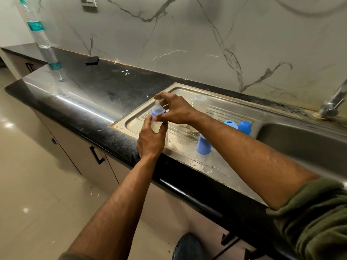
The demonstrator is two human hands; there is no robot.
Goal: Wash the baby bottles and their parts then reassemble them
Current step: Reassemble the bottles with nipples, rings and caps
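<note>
My left hand (150, 140) grips the clear body of a baby bottle (156, 126) upright over the left end of the steel drainboard (189, 145). My right hand (175, 108) pinches the blue collar ring (158, 112) on the bottle's neck, with the clear teat (157, 104) rising from it. A second clear bottle body (200, 102) stands at the back of the drainboard. Two blue caps (203, 145) (244, 127) and a blue ring (231, 124) sit on the drainboard beside the basin.
The sink basin (304, 147) lies to the right, with a steel tap (332, 104) behind it. A tall plastic water bottle (40, 37) stands on the black counter (93, 94) far left. A small black object (92, 61) lies by the marble wall.
</note>
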